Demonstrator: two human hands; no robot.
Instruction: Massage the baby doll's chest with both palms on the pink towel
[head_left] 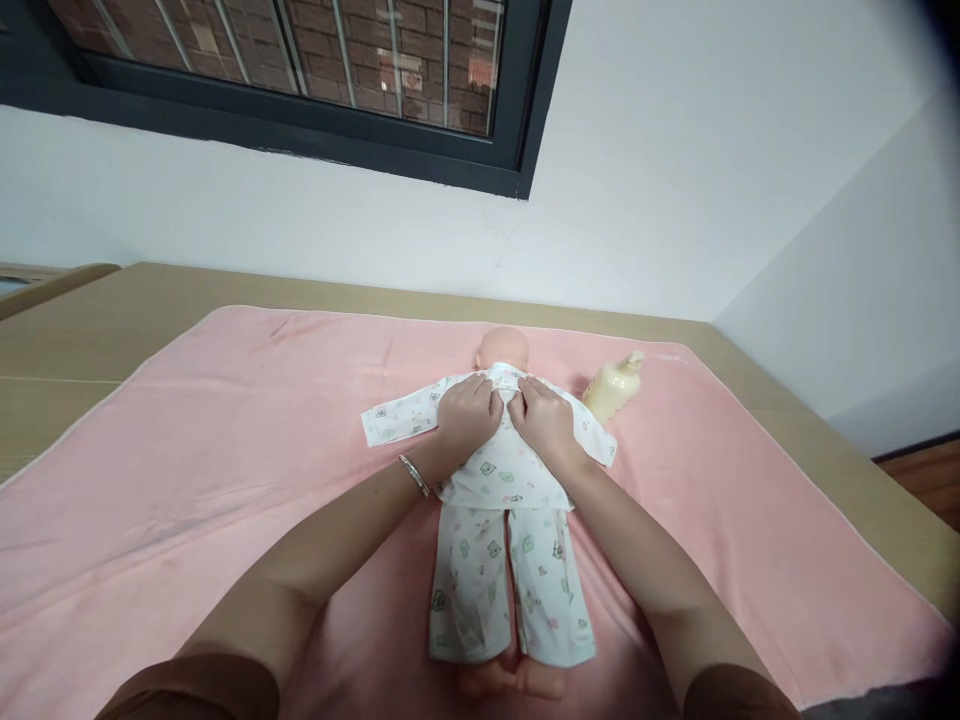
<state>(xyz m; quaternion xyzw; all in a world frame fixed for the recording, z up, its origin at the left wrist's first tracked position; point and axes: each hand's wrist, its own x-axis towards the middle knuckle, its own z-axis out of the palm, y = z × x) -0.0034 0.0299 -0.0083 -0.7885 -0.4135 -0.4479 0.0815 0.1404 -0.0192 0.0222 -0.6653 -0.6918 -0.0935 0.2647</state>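
A baby doll (504,345) lies face down or with its face hidden, its bald head toward the wall and its bare feet toward me. It wears a white patterned long-sleeved top (499,478) and matching trousers (472,590). My left hand (470,412), with a bracelet at the wrist, is closed on the top just below the collar. Close beside it, my right hand (543,415) is closed on the same cloth at the other side of the collar. The doll's sleeves spread out to both sides.
A bottle with pale yellow contents (613,386) lies right of the doll, near its sleeve. Under both is a pink blanket (225,450) on a wooden surface (172,285). Behind stand a white wall (637,200) and a dark-framed window (510,150).
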